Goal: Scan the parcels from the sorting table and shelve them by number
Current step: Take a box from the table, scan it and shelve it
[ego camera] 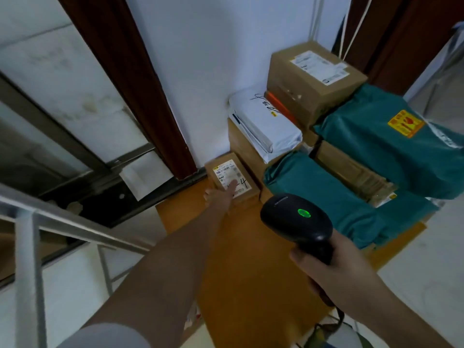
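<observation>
Now the left hand [222, 194] rests flat-fingered on a small box [232, 179]; the right hand [334, 264] grips the scanner [298, 219].

Small brown parcel [232, 180], white label marked 4, lies flat on the table [251, 272] by stacked parcels [339, 136]

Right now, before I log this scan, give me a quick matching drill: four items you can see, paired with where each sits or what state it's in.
Things:
1. black handheld barcode scanner
2. small brown cardboard box with a handwritten 4
3. white plastic mailer bag
4. yellow warning sticker

Places or states:
A. stuck on a teal plastic parcel
B. lying on a cardboard box beside the wall
C. under the left hand
D. in the right hand, green light on

Pairs: 1-D, 2-C, 3-B, 4-A
</observation>
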A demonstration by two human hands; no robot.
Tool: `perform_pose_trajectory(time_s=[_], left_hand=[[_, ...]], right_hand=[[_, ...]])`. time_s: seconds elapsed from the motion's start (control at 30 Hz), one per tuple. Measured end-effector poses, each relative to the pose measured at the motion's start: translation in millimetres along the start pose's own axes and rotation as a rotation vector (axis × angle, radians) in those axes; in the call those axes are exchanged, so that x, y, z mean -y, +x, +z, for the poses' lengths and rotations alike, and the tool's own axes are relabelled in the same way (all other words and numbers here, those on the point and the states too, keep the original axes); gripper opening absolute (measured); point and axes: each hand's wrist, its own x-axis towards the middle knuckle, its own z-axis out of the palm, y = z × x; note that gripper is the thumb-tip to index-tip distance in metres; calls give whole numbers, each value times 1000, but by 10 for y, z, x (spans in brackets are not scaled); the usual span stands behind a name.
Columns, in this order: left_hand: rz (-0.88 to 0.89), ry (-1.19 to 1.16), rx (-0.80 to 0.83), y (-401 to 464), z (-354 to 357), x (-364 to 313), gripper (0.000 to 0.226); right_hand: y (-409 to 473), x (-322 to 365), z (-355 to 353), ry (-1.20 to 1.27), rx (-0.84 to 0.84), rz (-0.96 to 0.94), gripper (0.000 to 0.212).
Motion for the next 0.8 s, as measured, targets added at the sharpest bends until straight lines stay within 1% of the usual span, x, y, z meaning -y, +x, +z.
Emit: perform_pose_trajectory(time_s=[0.03, 0.1, 0.17, 0.2, 0.33, 0.47, 0.57, 0.67, 0.8], left_hand=[[-30, -61, 17, 51, 41, 15, 126], [-64, -195, 58, 110, 98, 94, 139], [-43, -270, 74, 123, 147, 205, 150], [-31, -277, 85, 101, 160, 244, 152], [26, -324, 120, -151, 175, 271, 135], [74, -319, 163, -393, 199, 381, 127], [61, -315, 190, -590, 126, 475, 122], [57, -320, 184, -766, 8, 554, 123], [121, -291, 143, -1028, -174, 506, 125]], right_hand=[[33, -9, -22, -4, 8, 19, 17], [91, -21, -60, -29, 23, 32, 15], [137, -32, -106, -53, 17, 43, 13], [160, -38, -130, -59, 12, 48, 12], [226, -43, -207, -82, -24, 42, 10], [292, -9, -209, -47, -12, 46, 10], [319, 30, -188, -61, -6, 38, 11], [331, 68, -138, -85, -42, 28, 12], [332, 142, -4, -109, -50, 20, 5]])
